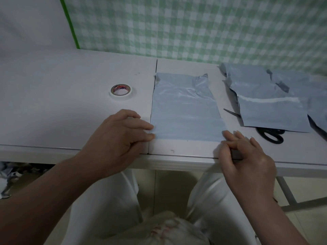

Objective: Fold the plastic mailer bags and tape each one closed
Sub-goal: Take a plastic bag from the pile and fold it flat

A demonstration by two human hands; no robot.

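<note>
A grey-blue plastic mailer bag [185, 110] lies flat on the white table [70, 112], its crumpled open end pointing away from me. My left hand [120, 137] pinches the bag's near left corner with curled fingers. At the near right corner, my right hand [247, 156] pinches the edge between thumb and fingertips. A roll of white tape [120, 91] lies flat on the table, left of the bag and beyond my left hand.
A loose pile of more grey mailer bags [269, 106] lies at the right. Black scissors [271, 137] poke out from under that pile, close to my right hand. A green checked cloth [194, 27] hangs behind the table.
</note>
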